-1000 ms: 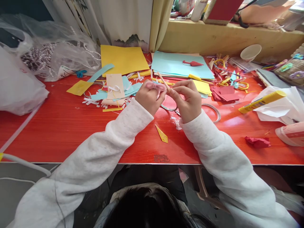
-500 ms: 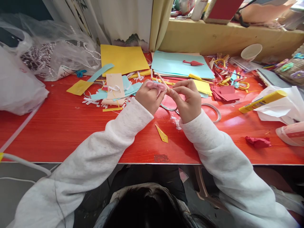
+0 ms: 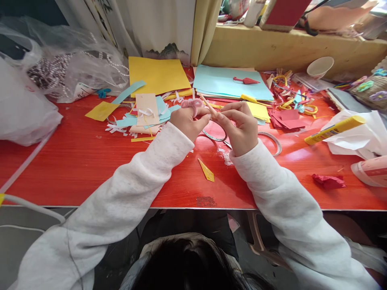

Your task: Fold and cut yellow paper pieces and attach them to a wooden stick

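Observation:
My left hand (image 3: 185, 124) is closed, its thumb and fingertips pinching a narrow, pale peach strip of folded or rolled paper (image 3: 206, 102). A fuzzy pink bow (image 3: 193, 105) sits on the back of its fingers; how it is attached cannot be made out. My right hand (image 3: 241, 127) pinches the same strip from the right, the fingertips of both hands nearly touching. One end of the strip sticks up and away between the hands. Below them, a small folded yellow paper piece (image 3: 206, 170) lies on the red table (image 3: 99, 169). Scissors (image 3: 215, 139) lie partly hidden behind my right hand.
Yellow sheets (image 3: 159, 74) and light blue sheets (image 3: 223, 80) lie at the back, with a red folded paper piece (image 3: 247, 80) on the blue. Paper scraps (image 3: 147, 108) spread left of my hands. A yellow glue stick (image 3: 335, 129), white cup (image 3: 320, 67) and plastic bags (image 3: 27, 104) stand around.
The left hand has turned slightly, so the pink bow now shows farther left and higher. Both hands keep their pinch on the strip; the right hand has barely moved.

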Available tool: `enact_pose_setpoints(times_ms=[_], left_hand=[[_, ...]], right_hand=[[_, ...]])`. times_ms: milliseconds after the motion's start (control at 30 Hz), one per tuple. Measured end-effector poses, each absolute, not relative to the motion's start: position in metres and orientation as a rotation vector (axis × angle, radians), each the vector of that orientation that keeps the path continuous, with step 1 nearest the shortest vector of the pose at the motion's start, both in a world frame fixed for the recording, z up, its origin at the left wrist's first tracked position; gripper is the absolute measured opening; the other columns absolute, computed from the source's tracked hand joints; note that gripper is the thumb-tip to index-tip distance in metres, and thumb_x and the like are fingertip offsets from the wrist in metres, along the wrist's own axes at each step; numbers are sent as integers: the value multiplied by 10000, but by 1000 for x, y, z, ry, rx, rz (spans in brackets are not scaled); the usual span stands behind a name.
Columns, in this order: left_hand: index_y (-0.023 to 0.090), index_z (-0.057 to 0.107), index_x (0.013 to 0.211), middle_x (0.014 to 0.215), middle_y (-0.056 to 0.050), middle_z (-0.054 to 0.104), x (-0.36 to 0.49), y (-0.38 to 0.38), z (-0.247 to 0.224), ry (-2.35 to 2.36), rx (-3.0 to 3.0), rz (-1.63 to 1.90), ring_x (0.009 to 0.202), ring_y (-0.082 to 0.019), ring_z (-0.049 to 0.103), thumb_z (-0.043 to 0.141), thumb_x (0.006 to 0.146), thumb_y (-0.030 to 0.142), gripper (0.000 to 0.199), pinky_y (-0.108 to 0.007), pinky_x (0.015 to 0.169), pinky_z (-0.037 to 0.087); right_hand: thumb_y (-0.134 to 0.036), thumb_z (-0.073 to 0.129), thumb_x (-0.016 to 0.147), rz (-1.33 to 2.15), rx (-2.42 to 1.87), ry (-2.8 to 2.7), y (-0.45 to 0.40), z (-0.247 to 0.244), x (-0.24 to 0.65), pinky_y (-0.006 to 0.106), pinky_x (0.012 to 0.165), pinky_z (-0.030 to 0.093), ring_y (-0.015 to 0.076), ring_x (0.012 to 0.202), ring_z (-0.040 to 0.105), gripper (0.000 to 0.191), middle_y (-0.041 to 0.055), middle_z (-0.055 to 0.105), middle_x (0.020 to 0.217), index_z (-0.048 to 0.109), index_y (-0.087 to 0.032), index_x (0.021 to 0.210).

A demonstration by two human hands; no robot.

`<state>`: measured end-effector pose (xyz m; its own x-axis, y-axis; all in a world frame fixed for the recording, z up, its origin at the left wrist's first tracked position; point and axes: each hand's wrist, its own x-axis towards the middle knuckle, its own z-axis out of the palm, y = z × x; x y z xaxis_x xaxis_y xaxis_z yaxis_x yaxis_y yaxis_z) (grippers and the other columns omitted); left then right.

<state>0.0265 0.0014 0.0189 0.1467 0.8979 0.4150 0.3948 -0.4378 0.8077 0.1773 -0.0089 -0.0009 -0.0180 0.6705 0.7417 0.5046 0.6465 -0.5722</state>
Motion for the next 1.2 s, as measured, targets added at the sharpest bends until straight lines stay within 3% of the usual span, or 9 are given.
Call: enact_pose_setpoints(times_ms=[267, 467, 567, 667, 767, 900, 1033, 1133, 1200], left_hand=[[216, 689, 774, 710, 33, 676, 21, 9, 17, 1040, 1741, 1218, 857, -154, 634, 614, 726, 191, 93, -350, 845, 523], [214, 657, 687, 681, 33, 659, 18, 13, 26, 1090, 1673, 1219, 890, -162, 599, 619, 702, 177, 55, -390, 903, 466], [218, 592, 567, 585, 12, 587, 7, 26, 27, 1285, 1777, 1256, 1020, -191, 520, 612, 675, 142, 134, -409, 998, 360], [212, 473, 473, 552, 2, 513, -11, 44, 20, 1504, 1958, 1271, 858, -182, 540, 619, 663, 200, 240, -377, 901, 397], [182, 372, 442, 624, -26, 542, -25, 56, 9, 1639, 2222, 1126, 881, -210, 521, 672, 623, 217, 353, -396, 845, 402], [208, 563, 724, 961, -28, 586, -31, 54, 5, 1827, 2538, 859, 1042, -233, 457, 650, 721, 227, 89, -440, 860, 376], [202, 610, 762, 881, -70, 603, -29, 44, 11, 1928, 2696, 645, 1005, -265, 497, 615, 768, 289, 87, -458, 882, 367], [249, 587, 1107, 1171, -106, 536, -26, 37, 20, 1901, 2808, 957, 1071, -290, 489, 559, 788, 230, 321, -444, 875, 388], [282, 478, 1262, 1294, -87, 485, -22, 32, 24, 1607, 3006, 1221, 1158, -274, 460, 541, 802, 252, 466, -433, 987, 325]], right_hand=[[-426, 566, 814, 132, -980, -1695, -6, -1, 180, 395, 712, 514, 188, 826, 587, 218, 44, 546, 824, 645, -233, 754], [-424, 590, 799, 204, -1006, -1659, -5, 0, 183, 368, 696, 515, 179, 833, 586, 218, 41, 563, 801, 672, -230, 743], [-451, 597, 784, 238, -1037, -1621, -2, -1, 186, 373, 721, 510, 174, 845, 592, 232, 27, 582, 786, 682, -241, 733], [-476, 605, 764, 281, -1058, -1581, 0, -1, 188, 362, 701, 505, 171, 837, 597, 249, 13, 604, 757, 687, -245, 721], [-471, 600, 768, 381, -1075, -1560, 0, 1, 188, 333, 642, 493, 155, 763, 598, 264, 1, 607, 695, 688, -228, 717], [-418, 615, 774, 533, -1026, -1537, -3, 6, 185, 277, 573, 465, 106, 626, 568, 248, -8, 619, 656, 666, -188, 697], [-375, 603, 796, 820, -1034, -1459, -10, 14, 181, 214, 444, 377, 60, 488, 499, 238, -16, 582, 578, 632, -163, 692], [-355, 610, 793, 947, -1084, -1420, -16, 19, 178, 202, 388, 297, 40, 396, 397, 235, -46, 470, 451, 619, -155, 670], [-376, 632, 769, 1005, -1093, -1394, -18, 22, 177, 204, 368, 245, 37, 379, 349, 246, -59, 402, 427, 615, -155, 662]])
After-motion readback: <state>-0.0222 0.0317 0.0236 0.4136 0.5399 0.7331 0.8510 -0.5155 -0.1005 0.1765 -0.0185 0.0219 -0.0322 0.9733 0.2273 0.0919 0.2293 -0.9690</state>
